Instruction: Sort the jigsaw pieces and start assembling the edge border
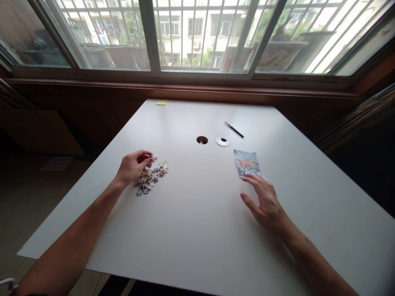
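My left hand (135, 165) is at the left of the table, its thumb and fingers pinched on a small jigsaw puzzle piece (154, 159). Just under and beside that hand lies a loose pile of jigsaw pieces (150, 179), some with the plain pale side up and others showing printed colour. On the right, my right hand (263, 201) has its fingers spread apart with nothing in them. Its fingertips are at the near edge of a colourful printed picture sheet (247, 161), overlapping it in view; whether they touch it I cannot tell.
The white table (191, 230) has a round cable hole (202, 140) with its silver cover ring (222, 142) beside it. Farther back lies a black pen (234, 129). A yellow sticky note (161, 102) is at the far left edge, below the barred window.
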Demonstrator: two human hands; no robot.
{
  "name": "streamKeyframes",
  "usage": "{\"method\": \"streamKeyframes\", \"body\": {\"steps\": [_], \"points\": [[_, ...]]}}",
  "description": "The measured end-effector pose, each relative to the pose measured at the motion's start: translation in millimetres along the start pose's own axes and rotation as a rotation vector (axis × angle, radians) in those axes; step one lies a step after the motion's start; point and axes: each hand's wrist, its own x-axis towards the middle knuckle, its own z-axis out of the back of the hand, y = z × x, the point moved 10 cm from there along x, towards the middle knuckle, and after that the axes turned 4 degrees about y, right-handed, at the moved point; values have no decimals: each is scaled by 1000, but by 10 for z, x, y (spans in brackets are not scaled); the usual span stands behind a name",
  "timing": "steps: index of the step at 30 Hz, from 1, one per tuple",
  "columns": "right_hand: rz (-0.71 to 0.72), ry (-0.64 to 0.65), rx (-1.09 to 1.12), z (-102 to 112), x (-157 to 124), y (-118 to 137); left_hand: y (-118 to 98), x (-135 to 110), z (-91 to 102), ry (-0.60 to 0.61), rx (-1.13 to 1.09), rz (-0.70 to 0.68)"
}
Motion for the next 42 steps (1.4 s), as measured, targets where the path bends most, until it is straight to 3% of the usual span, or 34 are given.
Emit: {"method": "streamKeyframes", "body": {"steps": [23, 36, 39, 42], "points": [[18, 12, -8, -3, 5, 22, 56, 27, -29, 38, 34, -46], [13, 13, -5, -1, 9, 11, -50, 24, 4, 16, 203, -105], [11, 19, -10, -13, 2, 5, 7, 31, 16, 4, 106, -72], [9, 17, -11, -10, -2, 11, 91, 28, -35, 48, -136, 3]]}}
